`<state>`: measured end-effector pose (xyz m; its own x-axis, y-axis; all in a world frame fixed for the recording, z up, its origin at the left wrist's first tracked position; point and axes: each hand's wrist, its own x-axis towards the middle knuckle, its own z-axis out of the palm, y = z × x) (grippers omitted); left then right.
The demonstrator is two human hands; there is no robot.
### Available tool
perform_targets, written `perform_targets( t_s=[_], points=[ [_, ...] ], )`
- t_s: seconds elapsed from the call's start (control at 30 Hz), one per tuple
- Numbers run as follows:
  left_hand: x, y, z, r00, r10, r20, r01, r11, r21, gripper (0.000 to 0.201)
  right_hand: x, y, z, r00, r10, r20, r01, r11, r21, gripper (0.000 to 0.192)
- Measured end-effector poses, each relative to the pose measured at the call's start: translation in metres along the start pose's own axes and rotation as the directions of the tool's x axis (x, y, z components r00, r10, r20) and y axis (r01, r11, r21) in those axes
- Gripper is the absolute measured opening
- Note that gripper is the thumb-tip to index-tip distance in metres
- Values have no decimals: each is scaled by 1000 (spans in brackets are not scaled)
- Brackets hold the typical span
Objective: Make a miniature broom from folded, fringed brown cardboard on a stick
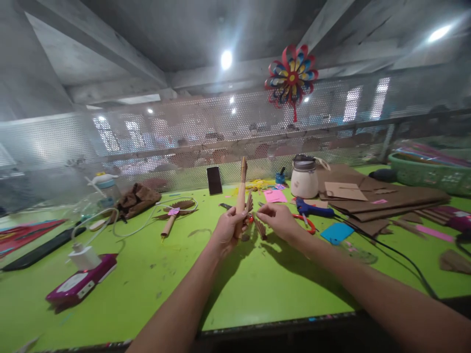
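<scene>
My left hand (pixel 227 229) is wrapped round a long, narrow piece of folded brown paper (pixel 242 189), which stands upright above the green table. Against it, by my left fingertips, leans a smaller pleated strip of brown paper (pixel 249 200). My right hand (pixel 278 219) is just to the right, its fingers curled and thumb and forefinger close together; what they pinch, if anything, is too small to make out. Below the right fingertips is another pleated brown piece (pixel 261 229). Red-handled scissors (pixel 311 224) lie partly behind my right hand, near a blue glue gun (pixel 314 208).
A finished-looking paper flower on a rolled stem (pixel 169 225) lies left, near a purple power strip (pixel 83 279). A phone (pixel 214 180) leans at the back beside a white jug (pixel 304 180). Brown paper sheets (pixel 397 196) and a green basket (pixel 423 171) are right; the glue gun's cord (pixel 397 252) crosses there.
</scene>
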<state>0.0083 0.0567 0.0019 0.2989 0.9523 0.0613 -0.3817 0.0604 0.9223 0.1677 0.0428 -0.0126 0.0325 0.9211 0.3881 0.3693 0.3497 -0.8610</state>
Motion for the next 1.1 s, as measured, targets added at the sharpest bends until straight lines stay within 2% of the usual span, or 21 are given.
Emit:
perform_targets(
  t_s=[0.03,0.1,0.17,0.23,0.37,0.57,0.9,1.1],
  points=[
    [-1,1,0,1000,0,14,0,1000,-8,19,0,0,0,995,72,73,-84,983,162,17],
    [-2,2,0,998,-5,60,5,1000,-11,26,0,-2,-1,974,126,190,-198,876,439,23],
    [-2,2,1,994,-8,113,9,1000,-8,32,0,-3,-3,965,127,229,-240,776,583,26],
    [-2,1,1,989,-4,146,5,1000,-7,32,1,-3,-6,964,117,237,-246,727,642,27],
    [-3,2,1,985,-7,171,6,1000,6,31,2,1,-6,974,104,202,-219,673,706,29],
    [-6,2,3,983,-42,179,38,999,24,33,3,3,-4,984,110,138,-176,666,725,29],
    [-6,2,4,983,-63,173,61,998,22,41,0,0,-8,976,27,215,-180,654,735,27],
    [-4,0,2,979,-51,196,46,999,26,36,1,1,-6,983,45,180,-161,689,707,27]
  ],
)
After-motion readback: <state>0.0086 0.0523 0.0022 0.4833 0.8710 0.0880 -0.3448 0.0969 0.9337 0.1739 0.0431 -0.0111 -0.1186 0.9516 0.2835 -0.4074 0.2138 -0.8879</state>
